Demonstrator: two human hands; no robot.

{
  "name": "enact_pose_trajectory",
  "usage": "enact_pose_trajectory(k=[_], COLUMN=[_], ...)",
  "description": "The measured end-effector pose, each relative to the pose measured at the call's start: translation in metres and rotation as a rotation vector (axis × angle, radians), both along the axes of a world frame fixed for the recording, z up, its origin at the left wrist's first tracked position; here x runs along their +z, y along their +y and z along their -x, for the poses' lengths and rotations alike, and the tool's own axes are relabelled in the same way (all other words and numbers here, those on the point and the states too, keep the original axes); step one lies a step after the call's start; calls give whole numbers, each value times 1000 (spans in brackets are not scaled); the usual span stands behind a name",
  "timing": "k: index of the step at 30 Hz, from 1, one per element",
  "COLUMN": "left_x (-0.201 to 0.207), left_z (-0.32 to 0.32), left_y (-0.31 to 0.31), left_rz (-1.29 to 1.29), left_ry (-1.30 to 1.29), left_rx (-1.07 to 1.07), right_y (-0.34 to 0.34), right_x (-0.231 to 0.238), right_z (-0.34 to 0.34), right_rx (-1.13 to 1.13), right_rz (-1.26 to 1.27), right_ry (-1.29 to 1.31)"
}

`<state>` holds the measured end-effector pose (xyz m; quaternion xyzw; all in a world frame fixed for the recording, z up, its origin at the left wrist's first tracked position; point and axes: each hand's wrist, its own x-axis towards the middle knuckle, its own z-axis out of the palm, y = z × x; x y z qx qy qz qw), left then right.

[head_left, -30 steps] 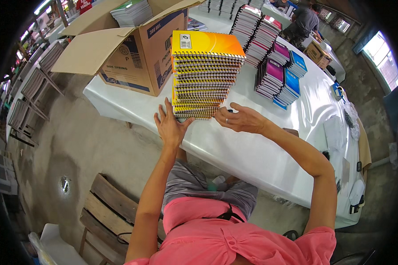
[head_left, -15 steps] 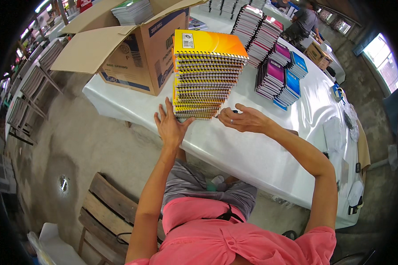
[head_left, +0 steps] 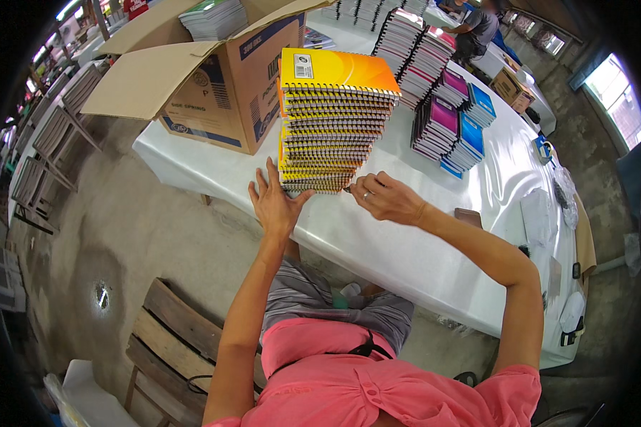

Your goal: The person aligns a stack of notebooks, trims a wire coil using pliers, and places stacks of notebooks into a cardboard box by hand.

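A tall stack of yellow and orange spiral notebooks (head_left: 335, 117) stands near the front edge of a table with a white cover (head_left: 377, 235). My left hand (head_left: 274, 203) is flat and spread, its fingers touching the stack's lower left corner. My right hand (head_left: 384, 198) has its fingers curled against the lower right of the stack, at the bottom notebooks. I wear a ring on that hand. Neither hand lifts anything.
An open cardboard box (head_left: 221, 92) with more notebooks stands on the table to the left. Stacks of purple and blue notebooks (head_left: 452, 128) stand to the right, taller stacks behind. Another person (head_left: 477, 28) sits at the far end. A wooden pallet (head_left: 174, 341) lies on the floor.
My right hand has drawn in closer to the stack's lower right corner. My left hand stays at the lower left, barely shifted.
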<state>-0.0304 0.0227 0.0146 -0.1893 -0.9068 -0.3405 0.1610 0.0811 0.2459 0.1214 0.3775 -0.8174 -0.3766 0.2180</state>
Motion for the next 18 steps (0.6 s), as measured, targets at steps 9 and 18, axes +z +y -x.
enact_pose_trajectory(k=[9, 18], left_x=[-3, -5], left_z=[1, 2], left_y=[0, -1], left_rz=[-15, -48], left_ry=[-1, 53], left_rx=[4, 1], right_y=[-62, -1], right_x=[-21, 25], right_z=[-17, -11], right_rx=[-633, -137], right_rz=[67, 11], right_ry=[33, -52])
